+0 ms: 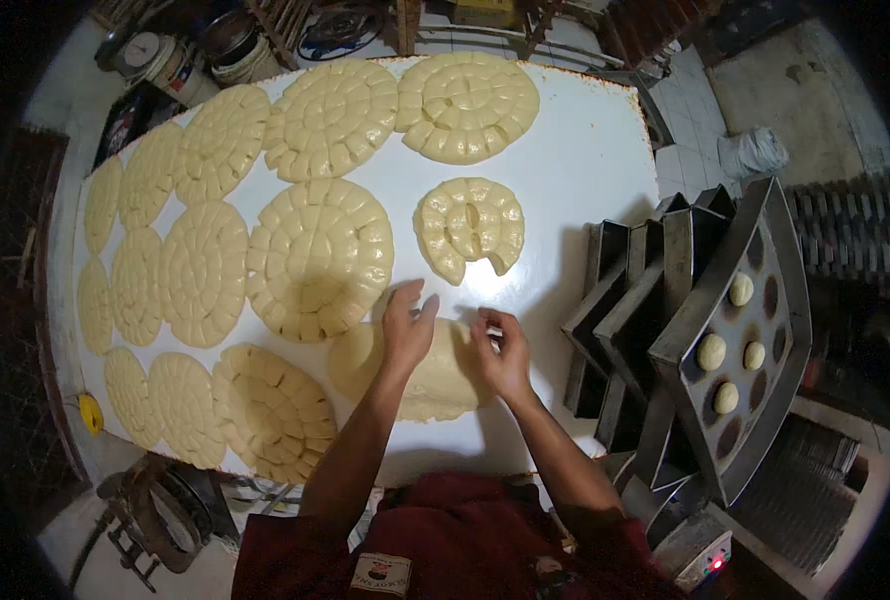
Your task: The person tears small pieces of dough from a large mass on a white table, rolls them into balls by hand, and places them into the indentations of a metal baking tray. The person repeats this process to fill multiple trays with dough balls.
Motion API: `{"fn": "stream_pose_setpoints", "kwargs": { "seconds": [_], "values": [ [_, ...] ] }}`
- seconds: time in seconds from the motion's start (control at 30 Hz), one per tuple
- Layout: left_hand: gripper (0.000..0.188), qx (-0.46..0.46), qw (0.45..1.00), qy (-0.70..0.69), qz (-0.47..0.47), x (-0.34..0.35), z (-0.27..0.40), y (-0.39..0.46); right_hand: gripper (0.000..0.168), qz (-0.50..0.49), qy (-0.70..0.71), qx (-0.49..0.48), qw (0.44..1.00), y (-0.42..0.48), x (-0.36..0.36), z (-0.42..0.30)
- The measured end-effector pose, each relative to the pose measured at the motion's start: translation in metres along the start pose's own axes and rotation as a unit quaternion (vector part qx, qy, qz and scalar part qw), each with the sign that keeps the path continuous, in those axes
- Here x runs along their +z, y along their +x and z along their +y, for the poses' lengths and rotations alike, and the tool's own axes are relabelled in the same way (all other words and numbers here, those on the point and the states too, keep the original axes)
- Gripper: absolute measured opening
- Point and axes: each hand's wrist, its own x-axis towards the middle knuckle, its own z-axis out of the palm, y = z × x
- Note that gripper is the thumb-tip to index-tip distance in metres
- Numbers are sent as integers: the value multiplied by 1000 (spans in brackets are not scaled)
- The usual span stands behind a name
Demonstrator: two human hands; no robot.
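My left hand (409, 326) hovers over the left part of a smooth dough slab (441, 375), thumb and fingers apart, nothing between them. At the slab's right end is my right hand (503, 354), its fingers curled towards the thumb; whether a bit of dough is pinched there I cannot tell. Just beyond both hands lies a small dough round (471, 225), cut into segments, with a gap in its near edge. To the left sits a larger scored dough round (321, 259), partly in shadow. My forearms cover some of the slab.
Several scored dough rounds (205, 274) fill the left and back of the white table (587, 157). At right, deep metal trays (632, 300) are stacked crosswise. Dough balls (710, 352) sit in the top tray (779, 375). Buckets (164, 67) stand behind the table.
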Motion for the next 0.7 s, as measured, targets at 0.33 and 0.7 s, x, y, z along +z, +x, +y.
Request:
{"fn": "stream_pose_setpoints", "kwargs": {
  "seconds": [0.33, 0.7],
  "values": [
    [17, -165, 937, -306, -37, 13, -13, 118, 37, 189, 63, 106, 974, 109, 117, 21],
    [44, -92, 927, -348, 105, -64, 45, -182, 29, 174, 248, -64, 951, -152, -70, -3]
  ]
}}
